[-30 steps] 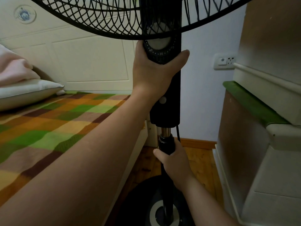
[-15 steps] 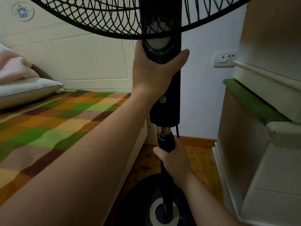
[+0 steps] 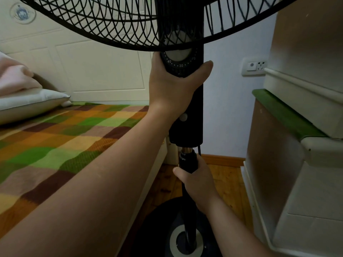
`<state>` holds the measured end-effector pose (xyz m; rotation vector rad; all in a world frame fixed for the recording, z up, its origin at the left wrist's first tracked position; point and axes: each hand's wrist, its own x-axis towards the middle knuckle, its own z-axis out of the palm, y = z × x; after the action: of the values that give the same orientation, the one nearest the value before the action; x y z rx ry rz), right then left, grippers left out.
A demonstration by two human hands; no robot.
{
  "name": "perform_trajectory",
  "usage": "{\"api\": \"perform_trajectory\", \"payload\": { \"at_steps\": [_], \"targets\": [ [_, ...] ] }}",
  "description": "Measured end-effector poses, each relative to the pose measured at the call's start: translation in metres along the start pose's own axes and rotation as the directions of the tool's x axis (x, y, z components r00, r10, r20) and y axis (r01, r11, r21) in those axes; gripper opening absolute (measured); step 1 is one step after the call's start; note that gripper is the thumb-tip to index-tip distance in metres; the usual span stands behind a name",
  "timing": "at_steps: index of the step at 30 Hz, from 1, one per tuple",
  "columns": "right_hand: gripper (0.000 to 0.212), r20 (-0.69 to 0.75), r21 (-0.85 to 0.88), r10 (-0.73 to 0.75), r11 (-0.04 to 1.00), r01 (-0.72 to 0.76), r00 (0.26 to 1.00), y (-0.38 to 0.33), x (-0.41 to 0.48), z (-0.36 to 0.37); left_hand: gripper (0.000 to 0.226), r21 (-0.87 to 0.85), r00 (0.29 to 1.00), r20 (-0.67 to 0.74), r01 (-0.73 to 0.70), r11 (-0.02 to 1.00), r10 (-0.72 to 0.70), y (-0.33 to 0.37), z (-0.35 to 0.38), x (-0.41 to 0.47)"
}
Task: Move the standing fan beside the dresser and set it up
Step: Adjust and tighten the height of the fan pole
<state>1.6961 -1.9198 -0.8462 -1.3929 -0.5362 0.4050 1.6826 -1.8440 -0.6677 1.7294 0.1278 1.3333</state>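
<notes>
A black standing fan [image 3: 192, 125] stands upright in the narrow gap between a bed and a cream dresser [image 3: 304, 149] with a green edge strip. My left hand [image 3: 172, 86] grips the fan's control column just under the timer dial. Lower down, my right hand [image 3: 194, 180] grips the black collar of the pole. The wire grille [image 3: 104, 23] fills the top of the view. The round base [image 3: 167, 229] sits low over the wooden floor; whether it touches I cannot tell.
The bed with a checked blanket [image 3: 61, 145] and pillows [image 3: 27, 102] lies left of the fan. A wall socket [image 3: 254, 66] sits on the blue wall behind. A wooden skirting board [image 3: 224, 159] runs along the floor. The fan's cord hangs behind the pole.
The view has shifted a little; both hands keep the same grips on the fan and it has hardly moved.
</notes>
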Motion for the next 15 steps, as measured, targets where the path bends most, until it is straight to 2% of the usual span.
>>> {"api": "perform_trajectory", "payload": {
  "at_steps": [6, 15],
  "targets": [
    [0.018, 0.012, -0.034, -0.025, 0.999, 0.025, 1.0, 0.0026, 0.0021, -0.0021, 0.054, 0.001, 1.0, 0.005, 0.004, 1.0, -0.004, -0.0017, 0.0005, -0.0029],
    [0.025, 0.033, -0.069, -0.061, 0.996, 0.063, 0.998, 0.009, 0.0072, -0.0015, 0.057, 0.007, 1.0, 0.003, 0.022, 1.0, -0.022, -0.0047, -0.0003, -0.0082]
  ]
}}
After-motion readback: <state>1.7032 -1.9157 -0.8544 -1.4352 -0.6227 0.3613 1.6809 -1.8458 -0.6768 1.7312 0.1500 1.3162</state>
